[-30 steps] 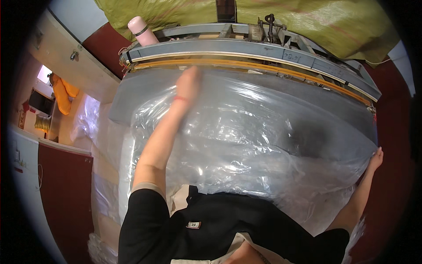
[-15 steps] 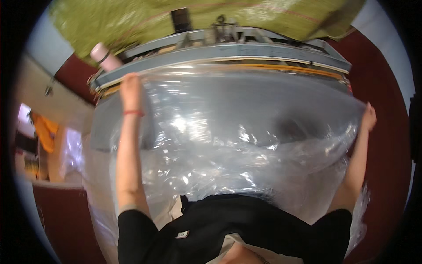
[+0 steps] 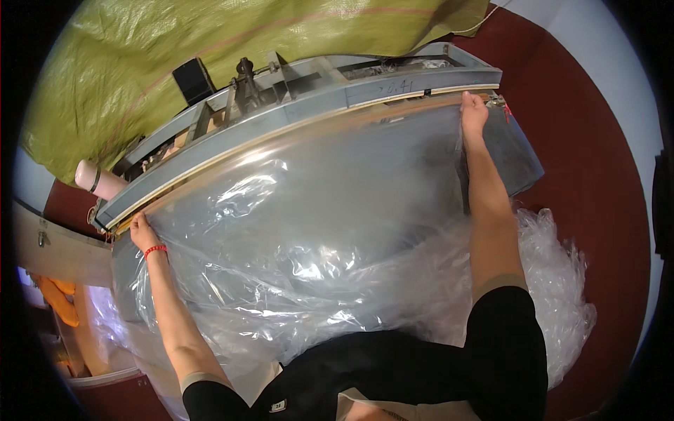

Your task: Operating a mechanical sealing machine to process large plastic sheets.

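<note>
A wide sheet of clear plastic film (image 3: 281,196) is stretched between my hands over a grey work surface. My left hand (image 3: 144,233), with a red beaded bracelet at the wrist, is closed on the film's far left corner, close to the front bar of a long grey metal frame (image 3: 302,105). At the frame's right end, my right hand (image 3: 474,112) pinches the film's far right corner. The film's far edge runs along the frame's front bar. Toward my body the film lies in loose, shiny folds.
A pink bottle (image 3: 98,179) leans at the frame's left end. Behind the frame hang yellow-green sheeting (image 3: 281,42) and a small black rectangular object (image 3: 194,80). Crumpled clear film (image 3: 558,302) hangs off the right side. The wall's lower part (image 3: 583,154) is dark red.
My right hand has moved left and forward, bringing its film corner to the frame's right end. The film is flatter along the frame. The view has turned, so the frame now slants.
</note>
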{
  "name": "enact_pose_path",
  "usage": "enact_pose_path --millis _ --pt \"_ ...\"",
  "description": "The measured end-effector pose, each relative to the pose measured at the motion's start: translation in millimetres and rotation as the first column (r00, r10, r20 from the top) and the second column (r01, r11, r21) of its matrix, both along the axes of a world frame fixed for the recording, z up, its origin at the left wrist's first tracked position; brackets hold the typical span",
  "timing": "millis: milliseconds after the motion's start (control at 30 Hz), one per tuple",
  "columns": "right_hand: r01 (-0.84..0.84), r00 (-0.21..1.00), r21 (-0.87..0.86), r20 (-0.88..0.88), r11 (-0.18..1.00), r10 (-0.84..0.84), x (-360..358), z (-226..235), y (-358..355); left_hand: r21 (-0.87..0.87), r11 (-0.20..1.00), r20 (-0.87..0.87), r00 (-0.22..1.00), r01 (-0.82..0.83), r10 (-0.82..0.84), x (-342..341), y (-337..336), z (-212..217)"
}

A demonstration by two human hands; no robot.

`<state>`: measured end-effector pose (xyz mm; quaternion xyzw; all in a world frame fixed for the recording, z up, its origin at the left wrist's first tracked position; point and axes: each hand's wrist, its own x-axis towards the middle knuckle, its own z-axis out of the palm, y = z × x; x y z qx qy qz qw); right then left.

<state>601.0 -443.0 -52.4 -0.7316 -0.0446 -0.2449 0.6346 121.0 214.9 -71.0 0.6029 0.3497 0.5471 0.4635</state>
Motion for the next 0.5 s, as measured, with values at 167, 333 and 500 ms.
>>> enact_pose_path --millis 167,333,500 --pt "0.083 0.996 0.073 0.028 0.994 -0.085 -1 3 8 0.072 0.997 -0.032 0.999 -0.029 0.031 4 1 2" --pt "0.168 0.985 0.014 -0.034 0.986 -0.167 -2 7 8 0.204 0.974 -0.140 0.981 -0.103 0.133 -7 9 0" --pt "0.254 0.966 0.055 -0.058 0.966 -0.251 -15 20 8 -0.043 0.997 0.050 0.997 -0.060 0.062 1 -17 16"
